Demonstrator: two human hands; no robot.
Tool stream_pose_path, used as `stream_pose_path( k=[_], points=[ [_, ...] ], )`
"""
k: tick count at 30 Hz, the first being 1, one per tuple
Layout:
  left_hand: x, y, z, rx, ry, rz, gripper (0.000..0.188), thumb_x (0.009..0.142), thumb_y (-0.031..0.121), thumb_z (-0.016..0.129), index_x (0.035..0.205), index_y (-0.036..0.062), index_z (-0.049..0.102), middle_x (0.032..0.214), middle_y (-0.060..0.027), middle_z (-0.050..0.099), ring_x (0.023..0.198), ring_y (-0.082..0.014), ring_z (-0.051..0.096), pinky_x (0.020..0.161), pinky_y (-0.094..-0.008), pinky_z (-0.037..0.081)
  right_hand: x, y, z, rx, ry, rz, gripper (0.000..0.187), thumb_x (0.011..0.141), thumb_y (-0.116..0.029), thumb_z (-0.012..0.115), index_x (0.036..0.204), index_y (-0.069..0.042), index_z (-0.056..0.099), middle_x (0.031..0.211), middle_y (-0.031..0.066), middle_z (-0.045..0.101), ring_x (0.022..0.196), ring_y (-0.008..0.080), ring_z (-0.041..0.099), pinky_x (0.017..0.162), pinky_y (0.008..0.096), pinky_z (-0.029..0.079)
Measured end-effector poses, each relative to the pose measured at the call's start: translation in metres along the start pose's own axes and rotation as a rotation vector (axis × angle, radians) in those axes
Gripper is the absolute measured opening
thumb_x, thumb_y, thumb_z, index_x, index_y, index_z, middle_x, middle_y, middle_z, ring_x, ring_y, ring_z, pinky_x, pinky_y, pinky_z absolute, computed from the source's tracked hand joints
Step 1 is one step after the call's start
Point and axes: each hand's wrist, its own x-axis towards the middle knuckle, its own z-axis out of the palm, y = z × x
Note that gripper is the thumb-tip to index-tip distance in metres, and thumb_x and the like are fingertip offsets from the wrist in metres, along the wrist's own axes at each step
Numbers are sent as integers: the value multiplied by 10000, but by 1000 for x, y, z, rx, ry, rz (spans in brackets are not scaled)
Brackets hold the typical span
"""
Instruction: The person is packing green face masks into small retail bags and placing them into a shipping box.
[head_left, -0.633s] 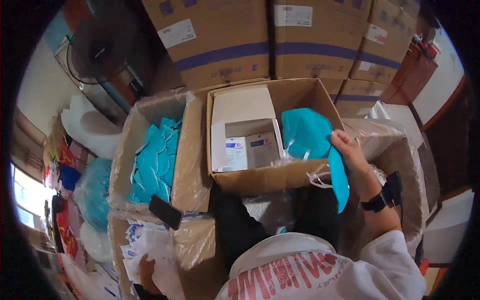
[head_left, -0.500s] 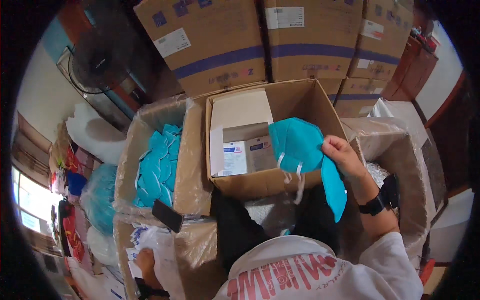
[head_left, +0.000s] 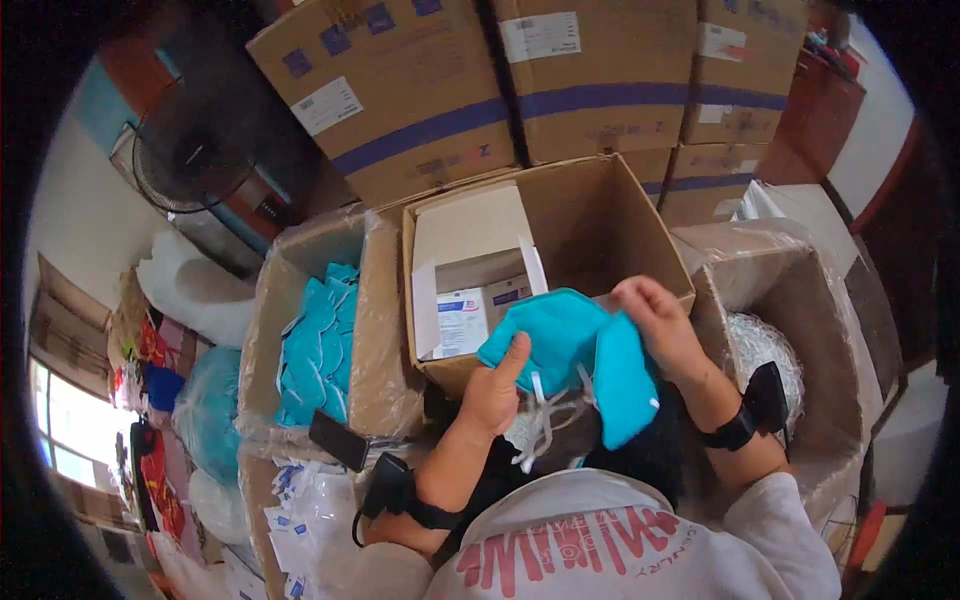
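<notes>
A teal face mask [head_left: 550, 335] with white straps [head_left: 541, 425] hanging below it is in front of me, above the near edge of an open carton [head_left: 425, 378]. My left hand [head_left: 497, 388] grips its left edge, thumb on top. Beside it hangs a second teal mask-shaped panel [head_left: 625, 385]; whether it is a separate mask I cannot tell. My right hand [head_left: 658, 318] is closed at the panel's top edge, fingertips partly hidden. Inside the carton, a white box [head_left: 425, 300] with its lid raised holds small printed packs [head_left: 462, 322].
On the left, a plastic-lined carton [head_left: 385, 345] holds many teal masks [head_left: 318, 345]. A dark phone [head_left: 338, 440] rests on its near edge, above a bin of white packets [head_left: 292, 515]. To the right, another carton [head_left: 835, 330] contains whitish straps [head_left: 762, 365]. Sealed cartons [head_left: 400, 90] stand behind.
My left hand has come up from the packet bin and taken the mask's left edge. My right hand has moved the mask slightly left and nearer. The view has shifted a little.
</notes>
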Motion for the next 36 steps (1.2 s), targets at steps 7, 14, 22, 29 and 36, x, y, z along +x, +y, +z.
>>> stream_pose_path(
  k=[7, 14, 22, 29, 36],
  points=[
    [-13, -40, -9, 102, 147, 153, 559, 896, 467, 331, 1263, 48, 365, 1256, -72, 434, 1128, -199, 435, 945, -343, 355, 5, 14, 24, 57, 292, -35, 218, 907, -190, 456, 1067, -47, 497, 870, -20, 483, 749, 42, 434, 683, 179, 372],
    [-31, -58, -12, -79, 27, 301, 676, 842, 514, 420, 1310, 47, 279, 1298, -80, 375, 1184, -233, 379, 986, -400, 305, 19, 22, 58, -176, 414, -210, 193, 891, -131, 473, 1061, -40, 475, 890, -6, 486, 776, 60, 432, 697, 194, 362],
    [-36, -60, -22, 249, 201, 342, 432, 884, 225, 486, 1241, 16, 363, 1220, -93, 444, 1097, -206, 446, 938, -361, 352, 19, 36, 81, -45, 337, -147, 158, 892, -137, 469, 1013, -41, 501, 893, 5, 508, 820, 68, 459, 736, 208, 379],
    [-24, 0, -40, -27, 345, 384, 341, 913, 260, 434, 1146, 13, 462, 1087, -80, 537, 968, -167, 525, 852, -312, 411, 5, 31, 55, 21, -47, 6, 380, 905, -289, 453, 1158, -7, 478, 994, 53, 551, 928, 115, 493, 827, 262, 385],
    [-24, 3, -41, 23, 314, 286, 392, 920, 294, 400, 1205, 25, 394, 1189, -98, 477, 1066, -215, 482, 908, -350, 389, -15, 41, 93, 242, -374, 131, 373, 906, -302, 456, 1117, 3, 494, 1003, 10, 534, 901, 82, 469, 805, 254, 397]
  ],
)
